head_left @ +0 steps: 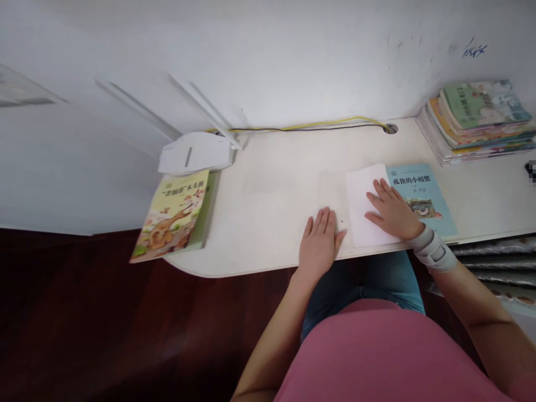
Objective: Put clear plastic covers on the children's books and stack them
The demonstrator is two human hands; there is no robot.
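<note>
My left hand (319, 243) lies flat on the white tabletop (276, 201) near its front edge, fingers extended, holding nothing. To the right, my right hand (392, 211) rests palm down with spread fingers across a white sheet (363, 195) and a blue book (438, 192). The sheet sits against the left side of the blue cover; whether it is joined to the book I cannot tell. Part of the cover's picture is hidden behind my right hand. A grey band wraps the right wrist.
At the far left, a yellow-green book (176, 215) overhangs the table edge, with another beneath it. Behind it stands a white router (196, 152) with upright antennas. A yellow cable (318, 123) runs along the wall. Stacked books (481, 111) stand at back right.
</note>
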